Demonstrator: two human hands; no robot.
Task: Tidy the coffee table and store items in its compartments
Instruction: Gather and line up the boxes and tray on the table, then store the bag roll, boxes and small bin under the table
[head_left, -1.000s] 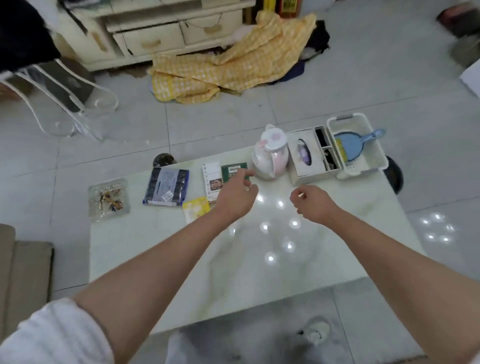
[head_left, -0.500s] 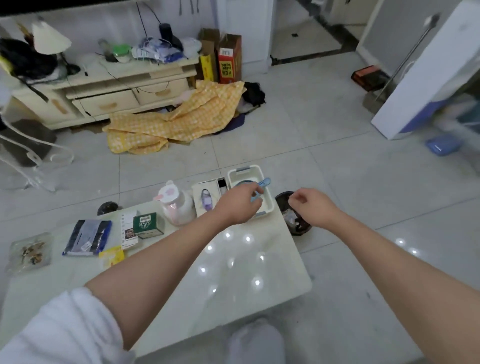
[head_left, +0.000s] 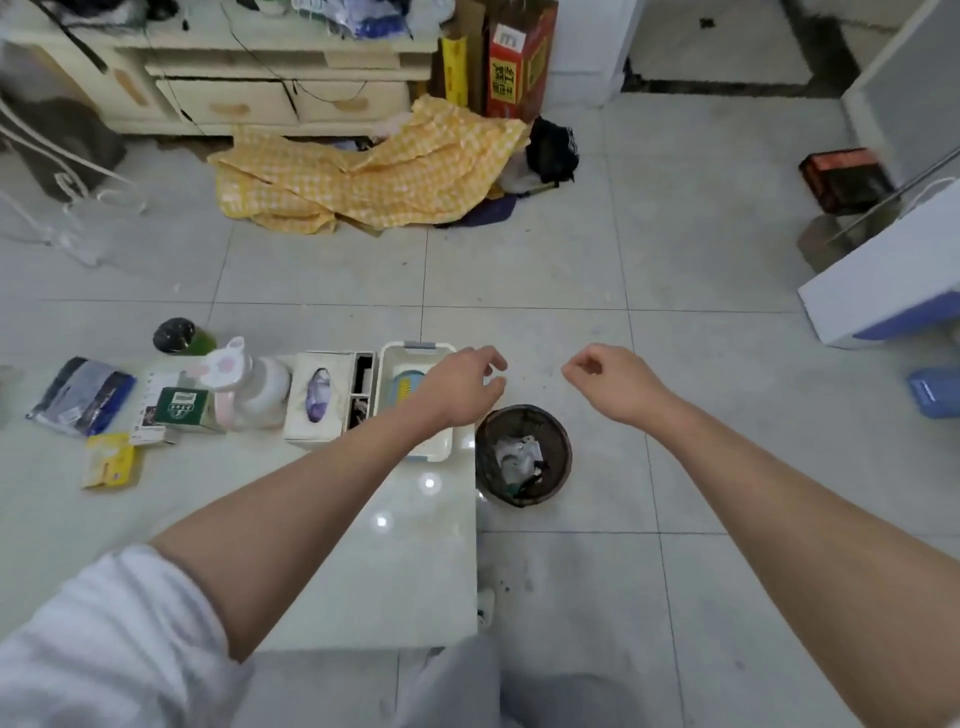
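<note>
From the head camera, the pale marble worktop (head_left: 363, 545) fills the lower left. Along its far edge stand a green box (head_left: 183, 408), a white kettle (head_left: 254, 387), a tissue box (head_left: 318, 397) and a white basket (head_left: 415, 358), side by side. A dark packet (head_left: 83, 395) and a yellow sachet (head_left: 110, 460) lie farther left. The left hand (head_left: 460, 387) hovers above the basket's right end, its grip loosely curled and holding nothing. The right hand (head_left: 610, 379) hangs over the floor beyond a dark waste bin (head_left: 523, 454), fingers curled inward; whether that grip pinches anything, I cannot tell.
</note>
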